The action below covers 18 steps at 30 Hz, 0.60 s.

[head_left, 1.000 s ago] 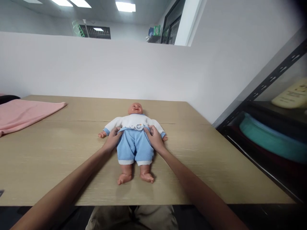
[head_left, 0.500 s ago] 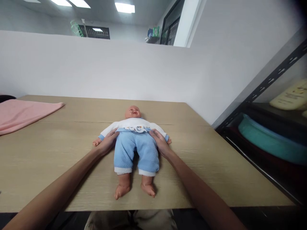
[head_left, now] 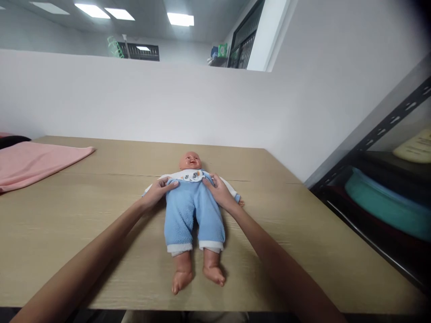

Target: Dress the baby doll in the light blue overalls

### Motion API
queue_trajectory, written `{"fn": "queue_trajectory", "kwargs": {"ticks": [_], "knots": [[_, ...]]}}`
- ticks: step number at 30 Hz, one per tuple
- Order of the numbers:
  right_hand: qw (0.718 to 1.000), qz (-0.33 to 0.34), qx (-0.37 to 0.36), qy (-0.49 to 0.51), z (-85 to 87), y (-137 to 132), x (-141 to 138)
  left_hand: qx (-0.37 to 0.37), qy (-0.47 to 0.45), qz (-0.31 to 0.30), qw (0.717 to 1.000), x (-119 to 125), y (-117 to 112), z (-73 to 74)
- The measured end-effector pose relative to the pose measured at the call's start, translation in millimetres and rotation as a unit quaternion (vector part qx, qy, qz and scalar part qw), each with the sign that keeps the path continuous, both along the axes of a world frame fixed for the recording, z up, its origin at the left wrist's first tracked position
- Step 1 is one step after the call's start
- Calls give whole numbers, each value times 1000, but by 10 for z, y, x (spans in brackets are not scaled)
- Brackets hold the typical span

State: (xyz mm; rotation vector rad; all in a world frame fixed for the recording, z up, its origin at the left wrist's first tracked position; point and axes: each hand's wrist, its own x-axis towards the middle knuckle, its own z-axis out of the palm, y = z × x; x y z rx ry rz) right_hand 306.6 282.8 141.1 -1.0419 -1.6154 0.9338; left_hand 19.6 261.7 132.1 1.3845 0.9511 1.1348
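A baby doll (head_left: 190, 160) lies on its back on the table, head away from me and bare feet towards me. It wears a white long-sleeved top and light blue fleece overalls (head_left: 180, 211) with white cuffs. A white bib with a printed face (head_left: 192, 176) lies across its chest. At the doll's left-side edge in view, my left hand (head_left: 159, 190) pinches the top of the overalls. My right hand (head_left: 218, 190) pinches the opposite top edge, beside the bib. The doll's arms are partly hidden behind my hands.
A pink cloth (head_left: 40, 159) is spread at the far left of the wooden table (head_left: 101, 211). A low white wall (head_left: 151, 98) stands behind it. On the right, a black metal shelf (head_left: 380, 128) holds a teal basin (head_left: 384, 202) and a pale yellow container (head_left: 415, 146).
Both hands have moved up the doll's body with the top of the overalls, and the bib now sits higher on the chest. The whole view has shifted slightly.
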Motion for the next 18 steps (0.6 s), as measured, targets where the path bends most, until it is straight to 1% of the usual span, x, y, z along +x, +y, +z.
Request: {"fn": "queue_trajectory", "kwargs": {"ticks": [3, 5, 7, 9, 12, 14, 16, 18], "knots": [[999, -35, -19, -17, -212, -64, 137, 10, 48, 20, 999, -69, -42, -188], [998, -50, -37, -15, -348, -146, 248, 4, 57, 37, 998, -112, -106, -298], [997, -61, -54, 3, -452, -206, 321, -9, 39, 53, 998, -117, -155, -378], [995, -67, -70, 40, -511, -221, 341, -28, -10, 54, 998, -77, -170, -429], [989, -49, -99, 100, -519, -176, 301, -61, -93, 55, 992, 26, -132, -456], [988, -24, -107, 111, -488, -136, 267, -72, -116, 58, 989, 80, -94, -444], [992, -5, -92, 90, -449, -114, 259, -60, -104, 51, 991, 96, -71, -411], [996, -1, -68, 56, -418, -122, 291, -21, -41, 51, 998, 65, -77, -369]]}}
